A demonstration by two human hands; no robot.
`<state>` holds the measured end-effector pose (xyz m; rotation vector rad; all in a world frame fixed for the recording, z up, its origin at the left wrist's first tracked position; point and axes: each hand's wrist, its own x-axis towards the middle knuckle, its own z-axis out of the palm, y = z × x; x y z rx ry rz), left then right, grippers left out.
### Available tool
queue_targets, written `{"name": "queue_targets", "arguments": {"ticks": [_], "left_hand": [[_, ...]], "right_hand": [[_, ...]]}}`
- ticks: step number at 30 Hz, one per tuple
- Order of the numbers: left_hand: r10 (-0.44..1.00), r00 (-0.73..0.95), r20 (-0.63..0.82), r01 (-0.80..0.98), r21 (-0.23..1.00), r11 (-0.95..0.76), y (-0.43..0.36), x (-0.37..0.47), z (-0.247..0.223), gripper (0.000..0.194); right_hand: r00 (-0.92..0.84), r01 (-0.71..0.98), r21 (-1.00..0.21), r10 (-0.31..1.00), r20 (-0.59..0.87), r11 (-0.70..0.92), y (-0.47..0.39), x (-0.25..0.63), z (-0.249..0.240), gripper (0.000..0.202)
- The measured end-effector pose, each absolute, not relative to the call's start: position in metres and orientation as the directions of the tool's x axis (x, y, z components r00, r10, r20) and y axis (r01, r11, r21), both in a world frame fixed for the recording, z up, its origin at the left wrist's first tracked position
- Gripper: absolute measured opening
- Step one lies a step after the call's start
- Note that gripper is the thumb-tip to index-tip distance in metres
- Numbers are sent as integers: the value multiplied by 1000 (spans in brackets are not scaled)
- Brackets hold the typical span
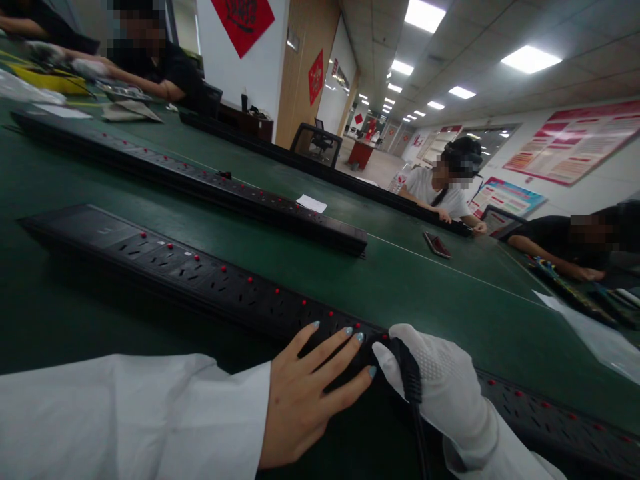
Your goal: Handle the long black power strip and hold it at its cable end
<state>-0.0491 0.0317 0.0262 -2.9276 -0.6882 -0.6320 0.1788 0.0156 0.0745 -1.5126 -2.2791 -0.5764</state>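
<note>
A long black power strip (210, 270) with red dots beside its sockets runs diagonally across the green table, from the left to the lower right. My left hand (317, 390) is bare and lies on the strip with its fingers spread. Just to the right, my right hand (435, 373) wears a white dotted glove and is closed around a black plug (407, 370) at the strip's face. The plug's cable hangs down toward the bottom edge. The plug's front end is hidden, so how far it sits in a socket cannot be seen.
Behind lie a second black strip (200, 177) and a third (310, 170). A white paper piece (311, 203), a phone (437, 245) and a plastic sheet (590, 333) rest on the green table (400, 280). Several people sit around its far side, one handling the third strip's end.
</note>
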Motion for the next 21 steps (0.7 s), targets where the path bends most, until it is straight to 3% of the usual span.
{"name": "queue_targets", "arguments": {"ticks": [13,21], "left_hand": [[418,793,444,454,27,-891,31,-48,24,68],[413,809,419,436,44,-899,31,-49,25,72]], "right_hand": [[-396,918,187,764,510,351,16,179,73,25],[-381,922,150,776,503,356,15,179,74,23]]}}
